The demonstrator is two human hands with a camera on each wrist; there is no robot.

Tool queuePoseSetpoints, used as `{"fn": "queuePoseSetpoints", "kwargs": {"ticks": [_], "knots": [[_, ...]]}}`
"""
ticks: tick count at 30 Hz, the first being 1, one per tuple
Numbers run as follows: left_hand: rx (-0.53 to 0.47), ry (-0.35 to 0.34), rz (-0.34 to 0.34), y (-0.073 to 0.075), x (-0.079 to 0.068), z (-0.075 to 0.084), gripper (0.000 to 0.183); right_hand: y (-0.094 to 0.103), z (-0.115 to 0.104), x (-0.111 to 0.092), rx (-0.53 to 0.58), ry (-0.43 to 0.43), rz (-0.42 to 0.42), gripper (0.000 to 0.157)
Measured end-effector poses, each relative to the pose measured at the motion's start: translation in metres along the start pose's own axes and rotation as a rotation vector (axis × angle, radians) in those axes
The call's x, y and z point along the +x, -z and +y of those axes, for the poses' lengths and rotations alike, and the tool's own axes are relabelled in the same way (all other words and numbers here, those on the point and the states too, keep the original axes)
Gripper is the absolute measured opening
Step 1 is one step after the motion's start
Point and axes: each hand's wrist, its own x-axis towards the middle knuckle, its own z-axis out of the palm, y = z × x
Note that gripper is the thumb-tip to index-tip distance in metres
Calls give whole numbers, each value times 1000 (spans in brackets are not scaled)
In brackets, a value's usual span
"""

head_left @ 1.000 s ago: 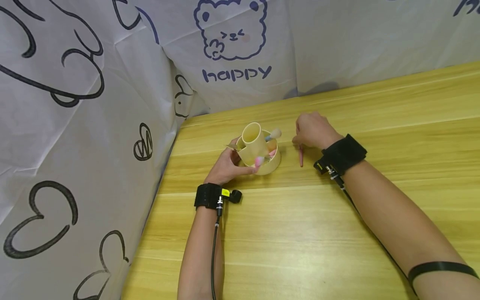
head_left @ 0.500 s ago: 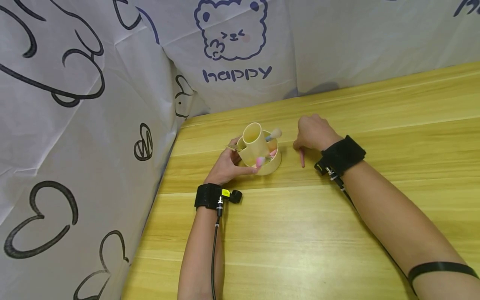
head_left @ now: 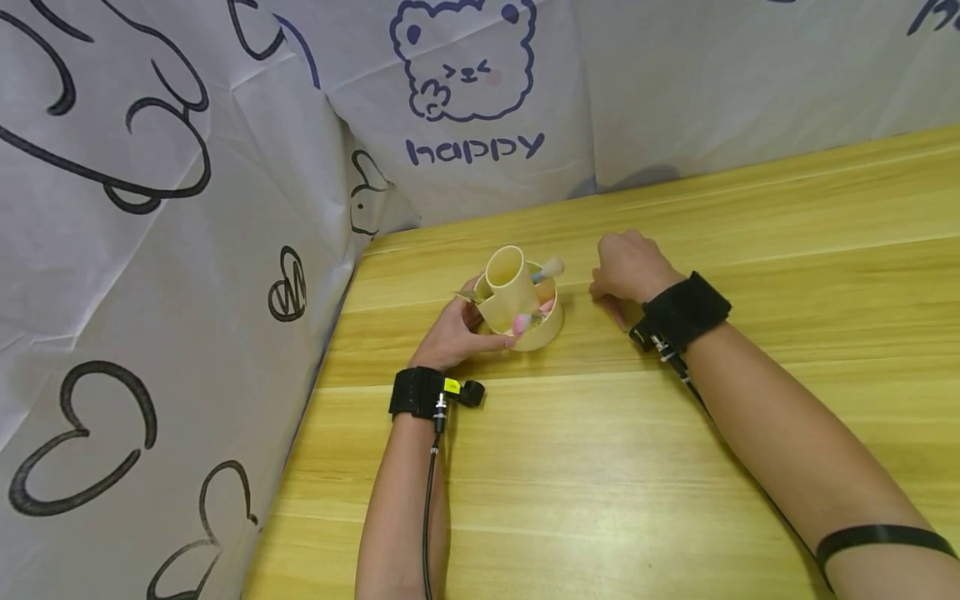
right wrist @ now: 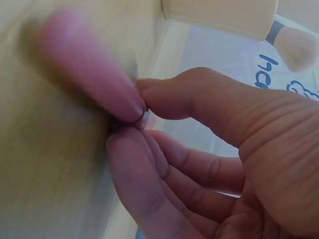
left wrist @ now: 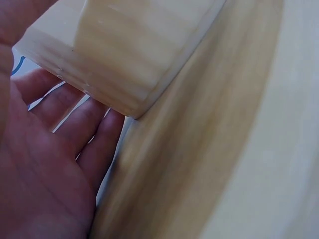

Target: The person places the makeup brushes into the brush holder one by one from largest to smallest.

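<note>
My left hand (head_left: 450,337) holds a cream round desk organizer (head_left: 537,337), thumb at its near side and fingers around its left. Up close in the left wrist view, the fingers lie against the organizer's ribbed wall (left wrist: 144,40). A tall cup stands in its middle, and a brush with a pale fluffy head (head_left: 552,267) leans out at the right. A pink-and-white item (head_left: 521,323) pokes up at the front. To the right, my right hand (head_left: 636,265) pinches a slim pink tube (right wrist: 89,64) between thumb and fingertips, close over the table, by a dark ring near its end.
The wood-grain table (head_left: 570,467) runs beneath both arms. White cloth (head_left: 675,92) with drawn figures hangs behind and along the left side. Black wrist straps (head_left: 686,310) carry cameras, with cables trailing down the forearms.
The pink tube's lower end has swung right, and more of it is hidden by my right hand. That hand has shifted slightly. My left hand and the organizer stay put.
</note>
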Motion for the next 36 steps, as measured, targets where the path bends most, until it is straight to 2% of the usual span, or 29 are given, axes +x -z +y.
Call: {"fn": "queuePoseSetpoints", "kwargs": {"ticks": [9,18,24,29,36], "knots": [[-1,-4,-10,1,0,0,83,2,-3,0,3,-25,0,23],[17,16,12,0,0,0,89,4,-6,2,-10,-50,-16,24],[47,21,25,0,1,0,91,6,-6,1,-10,-7,24,29],[60,28,33,0,0,1,94,11,-8,-2,36,11,53,32],[19,7,7,-1,0,1,94,14,-12,-4,57,28,68,29]]}}
